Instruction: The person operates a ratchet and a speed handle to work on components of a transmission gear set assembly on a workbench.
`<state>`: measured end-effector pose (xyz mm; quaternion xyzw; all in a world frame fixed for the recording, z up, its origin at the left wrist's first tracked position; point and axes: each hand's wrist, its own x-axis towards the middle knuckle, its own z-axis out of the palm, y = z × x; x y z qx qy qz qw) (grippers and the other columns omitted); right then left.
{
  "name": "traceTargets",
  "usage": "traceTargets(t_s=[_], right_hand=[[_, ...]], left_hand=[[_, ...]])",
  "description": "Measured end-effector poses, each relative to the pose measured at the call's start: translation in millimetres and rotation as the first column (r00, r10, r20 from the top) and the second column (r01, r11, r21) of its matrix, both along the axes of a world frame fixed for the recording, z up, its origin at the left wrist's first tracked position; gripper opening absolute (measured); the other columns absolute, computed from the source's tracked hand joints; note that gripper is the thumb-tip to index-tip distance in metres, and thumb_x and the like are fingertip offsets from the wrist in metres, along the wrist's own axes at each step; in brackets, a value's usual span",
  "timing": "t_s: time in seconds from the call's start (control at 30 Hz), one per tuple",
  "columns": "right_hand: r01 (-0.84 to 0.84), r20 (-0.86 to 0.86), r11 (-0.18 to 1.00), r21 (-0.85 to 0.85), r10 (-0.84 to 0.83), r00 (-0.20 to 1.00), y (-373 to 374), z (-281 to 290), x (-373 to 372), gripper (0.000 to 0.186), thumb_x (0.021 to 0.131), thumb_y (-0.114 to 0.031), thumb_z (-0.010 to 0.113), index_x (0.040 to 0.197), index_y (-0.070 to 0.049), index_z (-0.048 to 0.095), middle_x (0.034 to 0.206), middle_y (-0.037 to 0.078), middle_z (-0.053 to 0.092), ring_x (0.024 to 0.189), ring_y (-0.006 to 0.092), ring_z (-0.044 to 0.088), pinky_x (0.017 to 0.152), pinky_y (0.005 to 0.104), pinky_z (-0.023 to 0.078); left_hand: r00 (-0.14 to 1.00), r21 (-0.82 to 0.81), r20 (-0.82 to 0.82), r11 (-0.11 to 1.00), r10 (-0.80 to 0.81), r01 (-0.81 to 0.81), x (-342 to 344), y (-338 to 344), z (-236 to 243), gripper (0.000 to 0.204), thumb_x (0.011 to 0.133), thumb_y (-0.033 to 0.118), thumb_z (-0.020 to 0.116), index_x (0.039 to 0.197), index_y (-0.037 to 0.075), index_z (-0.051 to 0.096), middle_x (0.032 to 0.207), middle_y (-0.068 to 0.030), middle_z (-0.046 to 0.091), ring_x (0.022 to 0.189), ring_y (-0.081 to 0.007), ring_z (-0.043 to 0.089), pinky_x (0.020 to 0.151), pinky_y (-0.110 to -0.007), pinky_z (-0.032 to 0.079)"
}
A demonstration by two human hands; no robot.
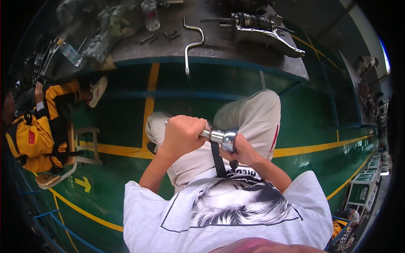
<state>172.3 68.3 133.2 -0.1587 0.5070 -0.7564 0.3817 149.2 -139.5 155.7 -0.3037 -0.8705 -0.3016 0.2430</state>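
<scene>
In front of the counter (221, 48), a shiny, cylindrical metal tool (216, 135) is lying clenched in the left hand (183, 135); the right hand (246, 151) is gripping its bulbous end. A smooth, crank-bent rod (201, 36) is overhanging the counter's edge.

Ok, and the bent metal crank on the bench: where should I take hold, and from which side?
Take the crank by its straight near end, coming from the person's side: that end seems to overhang the bench, so fingers could likely close right round it. The left hand and right hand are both on the shiny tool, so one would need freeing first.
</scene>
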Motion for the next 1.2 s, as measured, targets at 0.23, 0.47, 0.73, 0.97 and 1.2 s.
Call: traceTargets(t_s=[0.23,0.47,0.73,0.97,1.2], right_hand=[[0.118,0.017,0.984,-0.131,-0.117,0.993,-3,-5,-7,0.043,0.088,-0.045,0.049,0.072,-0.005,0.046,0.057,-0.003,0.036,0.047,0.0037,0.027,0.042,0.0210,0.019],[0.150,-0.098,0.983,-0.105,-0.160,0.982,8,-8,-33,0.064,0.078,-0.069,0.044,0.077,-0.005,0.048,0.054,-0.003,0.036,0.046,0.0049,0.028,0.042,0.0223,0.019],[0.201,-0.195,0.973,-0.111,-0.220,0.956,27,-32,-56,0.060,0.080,-0.065,0.044,0.074,-0.005,0.048,0.058,-0.001,0.041,0.048,0.0060,0.033,0.042,0.0214,0.023],[0.222,-0.501,0.973,-0.067,-0.225,0.836,18,-8,-81,0.058,0.083,-0.060,0.047,0.069,-0.004,0.054,0.055,0.001,0.044,0.044,0.0117,0.038,0.042,0.0246,0.029],[0.006,-0.717,0.992,-0.125,-0.094,0.690,-38,43,-110,0.023,0.077,-0.024,0.067,0.073,-0.003,0.058,0.048,0.005,0.039,0.039,0.0137,0.038,0.040,0.0247,0.030]], left_hand=[[0.984,0.068,-0.176,0.997,-0.022,0.034,-33,12,7,0.026,0.062,0.004,0.066,0.049,0.008,0.043,0.044,-0.0052,0.041,0.037,-0.0188,0.041,0.039,-0.028,0.029],[0.989,0.004,-0.135,0.998,-0.059,0.060,-68,24,-2,0.018,0.055,0.007,0.063,0.053,0.008,0.046,0.048,-0.0061,0.044,0.043,-0.0202,0.044,0.042,-0.029,0.031],[0.997,0.085,0.069,0.996,-0.044,0.038,-94,37,-7,0.024,0.058,0.010,0.077,0.069,0.007,0.055,0.062,-0.0068,0.052,0.053,-0.0187,0.049,0.049,-0.027,0.038],[0.938,0.096,0.086,0.935,0.335,-0.342,-79,-38,9,0.069,0.068,0.008,0.069,0.130,0.007,0.038,0.129,-0.0129,0.042,0.121,-0.0270,0.040,0.103,-0.036,0.030],[0.795,0.718,0.399,0.384,0.456,-0.581,-15,-140,-8,0.033,0.089,0.022,0.052,0.115,0.002,0.050,0.097,-0.0104,0.060,0.088,-0.0158,0.057,0.080,-0.029,0.045]])
